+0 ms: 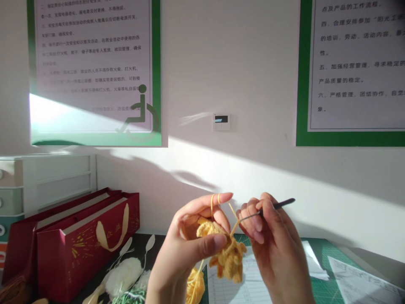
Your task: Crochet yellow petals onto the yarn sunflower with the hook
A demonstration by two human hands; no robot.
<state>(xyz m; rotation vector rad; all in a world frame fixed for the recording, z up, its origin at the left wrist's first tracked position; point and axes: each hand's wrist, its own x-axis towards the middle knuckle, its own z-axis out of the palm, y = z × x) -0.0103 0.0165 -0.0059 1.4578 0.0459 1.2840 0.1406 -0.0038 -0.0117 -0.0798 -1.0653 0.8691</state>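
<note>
Up front, left hand (190, 242): raised before the wall, thumb and fingers pinched on the yellow crochet piece (226, 251); I see yarn (212, 202) looped over the index finger.
Right hand (272, 240): fingers closed around the crochet hook (272, 207), tip at the strand.
Piece: between both hands, above the green mat (322, 287).
Around: yarn ball (195, 287) below, red gift bags (72, 249) left.

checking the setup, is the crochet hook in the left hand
No, the right hand holds the crochet hook, while the left hand pinches the yellow crochet piece with yarn looped over its index finger.
</note>
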